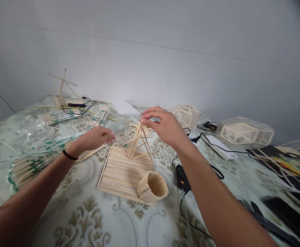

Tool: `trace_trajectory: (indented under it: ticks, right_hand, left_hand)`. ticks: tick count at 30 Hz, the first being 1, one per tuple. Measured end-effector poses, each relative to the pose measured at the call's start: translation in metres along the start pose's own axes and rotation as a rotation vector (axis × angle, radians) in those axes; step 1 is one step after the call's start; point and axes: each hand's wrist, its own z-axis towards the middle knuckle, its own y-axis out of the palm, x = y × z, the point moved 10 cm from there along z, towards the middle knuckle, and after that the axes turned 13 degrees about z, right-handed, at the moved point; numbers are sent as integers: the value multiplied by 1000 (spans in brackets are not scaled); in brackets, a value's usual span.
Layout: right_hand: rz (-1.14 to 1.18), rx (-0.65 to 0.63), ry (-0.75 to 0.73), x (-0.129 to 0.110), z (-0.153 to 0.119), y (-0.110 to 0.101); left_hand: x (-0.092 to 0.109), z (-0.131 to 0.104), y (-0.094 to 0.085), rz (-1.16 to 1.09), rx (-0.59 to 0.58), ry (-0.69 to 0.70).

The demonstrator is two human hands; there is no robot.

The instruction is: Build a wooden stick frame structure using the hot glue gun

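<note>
A flat raft of pale wooden sticks (121, 171) lies on the table, with a cup-shaped ring of short sticks (150, 188) tilted on its front right corner. Toward the raft's far edge, slim sticks lean together into a peaked stick frame (135, 142). My right hand (162, 125) is closed at the peak, thumb and fingers pinching the stick tops. Left of the frame, my left hand (97, 139) hovers with its fingers curled together, close to a slanting stick; whether anything is in them is hidden.
Bundles of sticks with green-printed wrappers (34, 164) and crumpled clear plastic (34, 132) lie at left. A stick windmill (63, 82) stands behind. At right are a black corded device (182, 178), a white power strip (221, 147), stick-frame polyhedra (246, 132) and black scissors (265, 221).
</note>
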Motion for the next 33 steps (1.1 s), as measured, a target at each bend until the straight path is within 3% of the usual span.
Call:
trace_trajectory:
  ticks: [10,15,19,23,29,33]
  right_hand:
    - [113,-42,123,18,-5,9]
    - [149,-14,93,17,-6,5]
    - [180,105,8,7,-8,-11]
    - [232,234,-84,0,-19,-32]
    - [249,350,-59,16,-46,-57]
    - [347,391,-55,29,-60,-66]
  left_hand:
    - [0,1,71,-138,-271,50]
    - [-1,1,84,-207,-331,51]
    - [0,0,77,-207,-325,55]
    - [7,-1,50,-185,-232,62]
    - [5,0,13,-261,-44,10]
    - [4,0,7,-399,93,-49]
